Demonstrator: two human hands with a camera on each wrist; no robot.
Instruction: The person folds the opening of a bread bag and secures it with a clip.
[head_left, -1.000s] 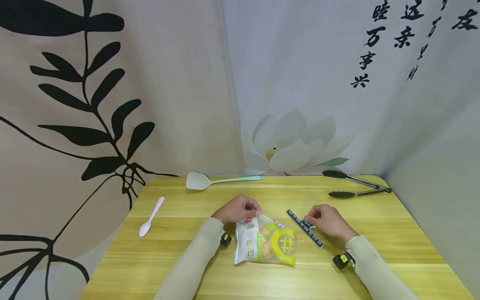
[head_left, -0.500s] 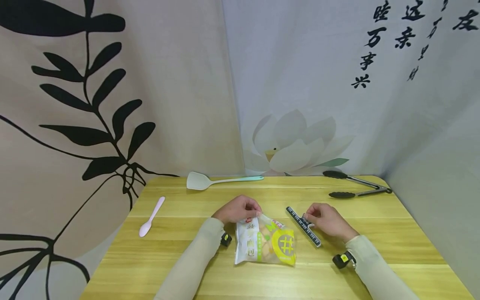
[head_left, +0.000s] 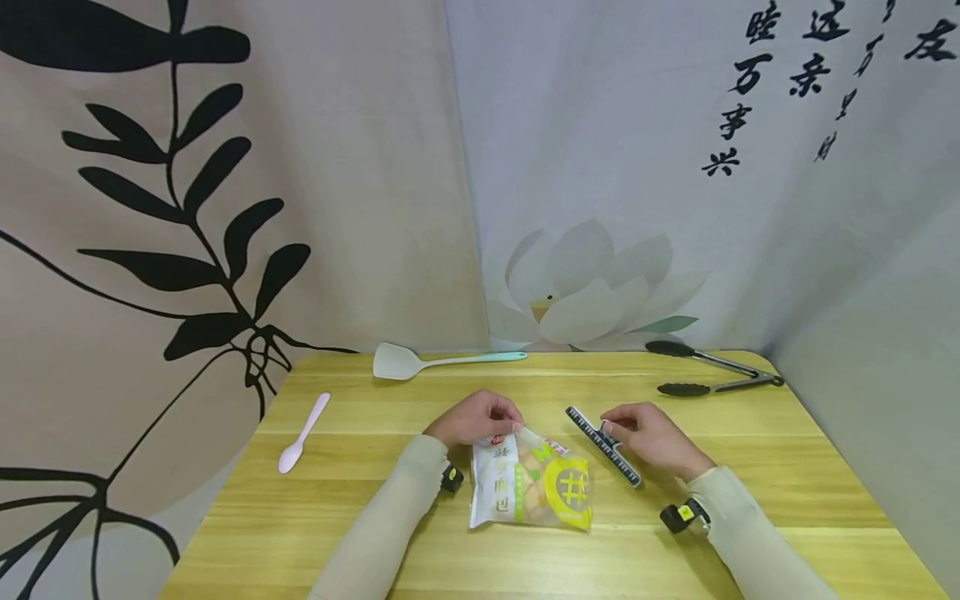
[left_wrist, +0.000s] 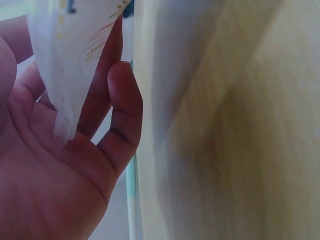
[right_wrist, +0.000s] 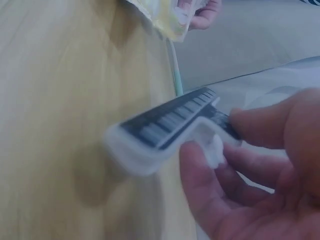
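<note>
My left hand [head_left: 477,417] pinches the top edge of a plastic food bag [head_left: 528,483], white and yellow, with pale round pieces showing through its clear part. In the left wrist view a white corner of the bag [left_wrist: 70,60] hangs within the curled fingers. My right hand [head_left: 654,435] holds a long bag clip [head_left: 603,446] with a black-and-white piano-key pattern, slanting just right of the bag. Seen from the right wrist, thumb and fingers pinch the tabs behind the clip [right_wrist: 170,120], and its long bar is raised over the wooden table [head_left: 360,533].
A pale spatula [head_left: 397,362] with a mint handle lies along the table's back edge. Black-tipped tongs [head_left: 742,382] lie spread at the back right. A pink spoon [head_left: 302,435] rests on the left side. Printed cloth [head_left: 360,167] hangs right behind the table.
My right hand has moved slightly left and up in the head view, bringing the clip nearer the bag. The left hand and the bag have stayed in place.
</note>
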